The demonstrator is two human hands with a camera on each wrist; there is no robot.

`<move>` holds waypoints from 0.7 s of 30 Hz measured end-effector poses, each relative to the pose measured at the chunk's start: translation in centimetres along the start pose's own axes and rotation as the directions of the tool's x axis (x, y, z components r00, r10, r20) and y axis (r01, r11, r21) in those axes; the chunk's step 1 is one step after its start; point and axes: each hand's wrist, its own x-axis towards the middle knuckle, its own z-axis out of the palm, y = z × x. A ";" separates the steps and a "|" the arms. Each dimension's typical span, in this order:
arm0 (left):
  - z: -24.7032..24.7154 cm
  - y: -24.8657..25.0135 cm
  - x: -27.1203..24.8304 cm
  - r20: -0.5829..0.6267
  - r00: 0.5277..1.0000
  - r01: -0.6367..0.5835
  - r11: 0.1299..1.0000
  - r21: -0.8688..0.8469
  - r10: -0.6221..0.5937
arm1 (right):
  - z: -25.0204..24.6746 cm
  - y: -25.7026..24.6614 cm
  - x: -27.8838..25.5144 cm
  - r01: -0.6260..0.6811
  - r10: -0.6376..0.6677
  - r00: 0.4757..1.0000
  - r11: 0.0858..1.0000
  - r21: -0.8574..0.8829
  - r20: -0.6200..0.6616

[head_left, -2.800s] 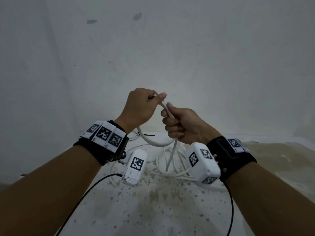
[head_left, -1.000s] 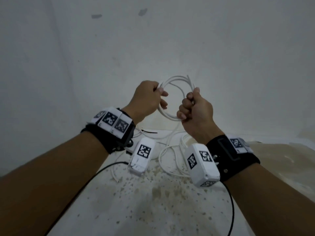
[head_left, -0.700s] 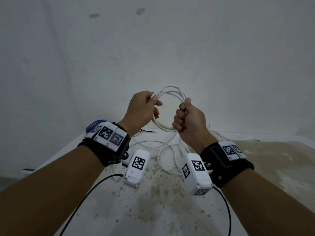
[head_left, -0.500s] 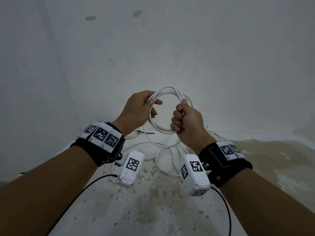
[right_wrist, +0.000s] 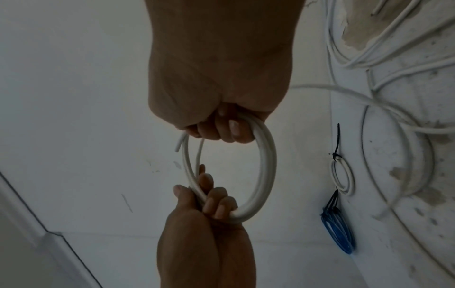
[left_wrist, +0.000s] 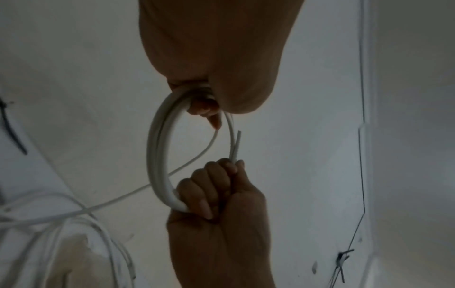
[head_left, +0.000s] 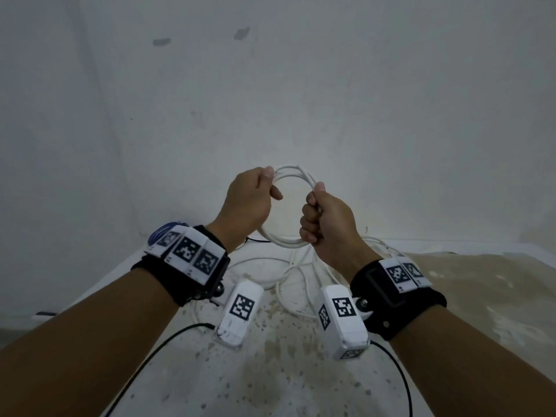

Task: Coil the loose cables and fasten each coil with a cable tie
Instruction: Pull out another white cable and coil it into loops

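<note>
Coil point(head_left: 288, 240) clenched in right grip point(head_left: 326, 224), pinched opposite by left grip point(head_left: 249, 203); cut end beside right grip may spring loose if either slackens.

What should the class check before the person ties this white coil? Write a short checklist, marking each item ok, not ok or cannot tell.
1. Coil held on both sides: ok. The left hand and right hand each grip the white coil.
2. Loops lying together: ok along the lower arc; the top strands spread slightly.
3. Cut end tucked in: not ok, it sticks out by the right hand's fingers.
4. All cable wound: not ok, a loose strand trails to the table.
5. Tie within reach: cannot tell.
6. A hand free for the tie: not ok.
</note>
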 end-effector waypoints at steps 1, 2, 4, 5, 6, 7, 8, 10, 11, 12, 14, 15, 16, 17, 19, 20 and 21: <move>0.0 -0.2 0.0 -0.015 0.999 -0.035 0.999 0.032 0.036 | 0.0 0.0 0.0 0.004 -0.004 1.000 1.000 -0.016 0.004; -0.1 -0.3 0.0 -0.020 0.999 -0.049 0.999 0.016 0.049 | 0.0 0.1 0.0 0.008 -0.008 1.000 0.999 -0.034 0.007; -0.5 -0.3 0.1 -0.003 1.000 -0.008 0.993 -0.116 0.007 | -0.2 0.2 0.1 0.009 -0.008 1.000 0.998 -0.056 0.002; -0.6 -0.3 0.2 0.008 0.999 0.050 0.976 -0.214 -0.050 | -0.3 0.3 0.1 0.002 -0.002 1.000 0.999 -0.054 -0.001; -0.8 -0.2 0.4 0.024 0.992 0.129 0.940 -0.317 -0.128 | -0.3 0.4 0.2 -0.005 0.005 1.000 0.999 -0.047 -0.001; -0.9 -0.1 0.6 0.053 0.976 0.215 0.887 -0.409 -0.212 | -0.3 0.5 0.2 -0.009 0.009 1.000 0.999 -0.043 0.003; -1.1 0.0 0.8 0.099 0.954 0.295 0.822 -0.487 -0.283 | -0.3 0.6 0.3 -0.009 0.010 1.000 0.999 -0.042 0.008; -1.5 0.2 1.0 0.181 0.919 0.390 0.735 -0.555 -0.351 | -0.3 0.7 0.3 -0.010 0.010 1.000 0.999 -0.048 0.018; -1.7 0.3 1.2 0.203 0.914 0.404 0.737 -0.541 -0.352 | -0.3 0.7 0.3 -0.012 0.013 1.000 0.998 -0.060 0.022; -1.9 0.3 1.2 0.212 0.917 0.399 0.768 -0.501 -0.338 | -0.4 0.7 0.4 -0.017 0.019 0.999 0.997 -0.077 0.026; -2.0 0.3 1.0 0.194 0.938 0.341 0.856 -0.389 -0.286 | -0.4 0.7 0.4 -0.024 0.027 0.999 0.994 -0.108 0.030; -2.0 0.3 1.0 0.174 0.949 0.308 0.886 -0.347 -0.262 | -0.3 0.7 0.4 -0.027 0.031 0.999 0.993 -0.113 0.029; -1.9 0.5 0.8 0.150 0.959 0.278 0.904 -0.326 -0.241 | -0.2 0.8 0.4 -0.028 0.032 0.999 0.993 -0.113 0.029; -1.7 0.6 0.8 0.115 0.970 0.239 0.919 -0.313 -0.214 | -0.1 0.7 0.4 -0.027 0.030 0.999 0.993 -0.113 0.030; -1.6 0.8 0.6 0.048 0.992 0.123 0.962 -0.242 -0.114 | 0.1 0.7 0.3 -0.019 0.023 0.999 0.992 -0.121 0.033; -1.6 0.8 0.5 0.042 0.998 0.052 0.982 -0.179 -0.045 | 0.1 0.6 0.3 -0.016 0.020 0.999 0.992 -0.123 0.036; -1.7 0.8 0.5 0.056 0.998 -0.014 0.994 -0.106 0.020 | 0.1 0.5 0.2 -0.015 0.020 0.999 0.992 -0.123 0.041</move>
